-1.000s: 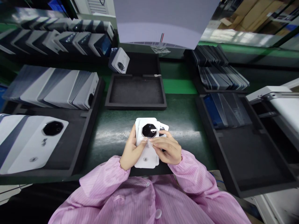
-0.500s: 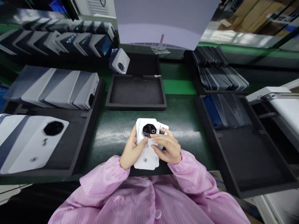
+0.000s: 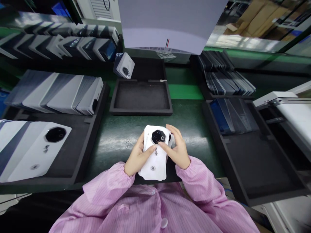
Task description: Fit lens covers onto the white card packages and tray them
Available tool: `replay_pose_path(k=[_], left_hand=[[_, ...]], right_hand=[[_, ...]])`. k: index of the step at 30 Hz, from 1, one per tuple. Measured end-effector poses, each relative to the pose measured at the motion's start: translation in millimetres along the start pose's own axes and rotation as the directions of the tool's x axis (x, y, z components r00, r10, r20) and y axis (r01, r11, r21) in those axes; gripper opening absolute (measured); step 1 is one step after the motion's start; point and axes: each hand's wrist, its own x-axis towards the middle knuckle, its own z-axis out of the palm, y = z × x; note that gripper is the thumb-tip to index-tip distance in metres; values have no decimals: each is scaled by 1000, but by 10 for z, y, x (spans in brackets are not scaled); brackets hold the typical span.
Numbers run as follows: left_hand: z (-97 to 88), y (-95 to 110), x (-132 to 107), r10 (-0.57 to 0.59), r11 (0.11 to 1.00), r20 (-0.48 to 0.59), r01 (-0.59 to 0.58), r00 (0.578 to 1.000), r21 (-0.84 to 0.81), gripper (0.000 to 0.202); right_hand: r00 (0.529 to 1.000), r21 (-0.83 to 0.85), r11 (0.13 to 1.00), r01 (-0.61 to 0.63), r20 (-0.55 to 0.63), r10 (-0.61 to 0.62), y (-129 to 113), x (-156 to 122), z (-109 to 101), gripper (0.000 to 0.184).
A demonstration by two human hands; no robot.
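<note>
We're holding a small stack of white phone back covers [image 3: 155, 155] over the green bench [image 3: 116, 142], close to our body, both hands closed on it. Left hand [image 3: 137, 158] cups the stack's left edge, thumb on the top cover just below the black camera ring [image 3: 158, 137]. Right hand [image 3: 178, 149] wraps the right side, thumb meeting the left one on the face. The covers look fanned, not squared up, so one could probably slide out and drop onto the bench if the grip loosens. Thumbs so near the lens ring likely risk smudges or a scratch. The empty black tray [image 3: 141, 98] lies ahead, apart from the hands; covers fill the left-hand tray [image 3: 80, 152].
</note>
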Motion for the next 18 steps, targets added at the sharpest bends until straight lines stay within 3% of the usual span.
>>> replay_pose_path(k=[3,6,7,8,11,14,16,18], left_hand=[[-14,14,3,-25,999,1,25,1000,-27,65],[-51,22,23,21,1000,-78,-22,997,-17,61],[-68,24,33,44,999,-115,-46,992,-16,59],[-84,27,42,66,997,-150,-70,986,-19,57],[-123,45,64,107,992,-218,-119,970,-44,53],[-127,67,67,121,990,-225,-135,967,-47,54],[-113,69,60,105,993,-180,-112,978,-33,56],[-95,50,48,84,996,-121,-83,989,13,60]], right_hand=[[963,215,973,-83,-235,134,82,54,-73,54],[819,378,925,-28,-522,238,192,142,-244,57],[787,397,918,-16,-562,256,228,167,-302,57],[786,403,915,-26,-557,268,259,185,-350,58],[907,321,928,-188,-307,289,322,189,-375,55],[966,-49,965,-259,-40,257,321,147,-248,46],[984,-300,937,-179,-37,176,280,121,-153,40],[992,-384,919,-85,-115,43,209,104,-93,34]])
